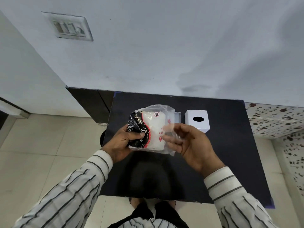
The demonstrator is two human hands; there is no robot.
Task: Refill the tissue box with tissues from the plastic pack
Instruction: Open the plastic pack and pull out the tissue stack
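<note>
I hold the plastic pack (153, 127) above the middle of the dark table (230, 153). It is clear plastic with black and red print, and white tissues show inside. My left hand (121, 142) grips its black printed left end, thumb on top. My right hand (189, 142) pinches the loose clear plastic at its right end. The white tissue box lid (197, 120), with a black oval slot on top, stands on the table to the right of the pack. A shallow white box part (178, 117) lies just left of the lid, mostly hidden behind the pack.
The table stands against a white wall (164, 55) with a switch plate (70, 27) high at the left. A dark cabinet (92, 104) adjoins the table's far left corner. Beige floor tiles (41, 145) lie to the left, and a speckled surface (276, 122) is at the right.
</note>
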